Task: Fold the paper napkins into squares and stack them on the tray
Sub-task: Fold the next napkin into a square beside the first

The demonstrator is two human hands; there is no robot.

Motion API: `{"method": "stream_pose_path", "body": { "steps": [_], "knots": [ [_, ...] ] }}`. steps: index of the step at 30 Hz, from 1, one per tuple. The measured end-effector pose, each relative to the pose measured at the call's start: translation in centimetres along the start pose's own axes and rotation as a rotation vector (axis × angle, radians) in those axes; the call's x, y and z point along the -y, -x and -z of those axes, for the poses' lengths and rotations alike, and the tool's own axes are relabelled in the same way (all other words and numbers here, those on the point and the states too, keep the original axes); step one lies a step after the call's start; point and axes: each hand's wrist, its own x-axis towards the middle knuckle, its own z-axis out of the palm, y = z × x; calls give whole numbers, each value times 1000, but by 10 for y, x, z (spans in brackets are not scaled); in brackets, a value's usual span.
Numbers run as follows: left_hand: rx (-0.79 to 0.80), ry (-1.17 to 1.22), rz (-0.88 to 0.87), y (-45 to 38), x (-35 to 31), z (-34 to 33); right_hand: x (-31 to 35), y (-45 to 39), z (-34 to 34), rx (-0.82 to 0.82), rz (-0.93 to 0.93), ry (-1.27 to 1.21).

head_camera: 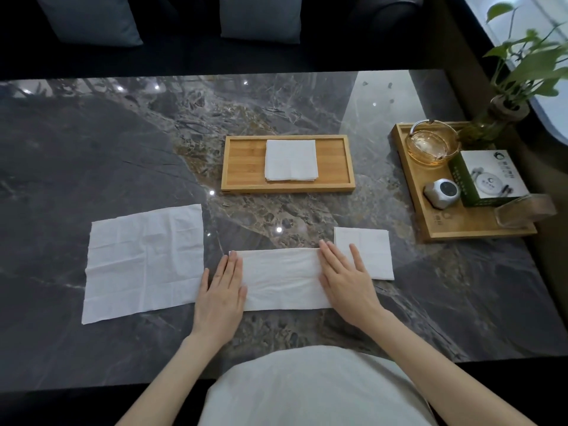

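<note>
Napkins lie at four spots on the dark marbled desk (123, 149). A half-folded napkin (281, 279), a long white strip, sits at the lower centre of the frame. The left hand (222, 285) lies flat and open, fingers together, on the strip's left end; the right hand (344, 276) lies flat and open on its right end, fingers slightly spread. Neither hand grips anything.

An unfolded napkin (144, 261), creased and spread out, lies at the lower left, its right edge just beside the left hand. A folded square napkin (372, 249) lies right of centre, partly under the right hand's fingertips. A stack of folded napkins (291, 160) rests in the middle of the wooden tray (242, 164) at the centre of the frame, well apart from the hands.

At the right edge, a second wooden tray (461, 229) holds a glass ashtray (431, 144), a small grey speaker-like gadget (441, 192), a clear plastic stand (522, 209) and a green-and-white box (488, 176). The box carries a round logo and printed characters, too small and blurred to read. A faint mark on this tray's near corner is also unreadable. A potted plant (522, 66) stands in the upper right. Two grey cushions (92, 18) sit along the top, on a dark sofa.
</note>
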Motion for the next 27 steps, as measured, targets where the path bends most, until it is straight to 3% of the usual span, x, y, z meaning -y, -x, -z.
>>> {"method": "stream_pose_path", "body": {
  "steps": [7, 12, 17, 21, 27],
  "knots": [
    [-42, 45, -48, 11, -13, -3, 9, 19, -5, -152, 295, -108],
    [-41, 40, -22, 20, -6, -7, -7, 35, -5, -240, 214, -154],
    [-168, 191, 2, 5, -20, 13, -13, 42, 9, -299, 96, -263],
    [-241, 353, -158, -27, -54, 29, -2, 44, 15, -350, 45, -329],
    [-140, 335, -319, -65, -103, 21, 9, 53, 0, -277, 78, -275]
  ]
}}
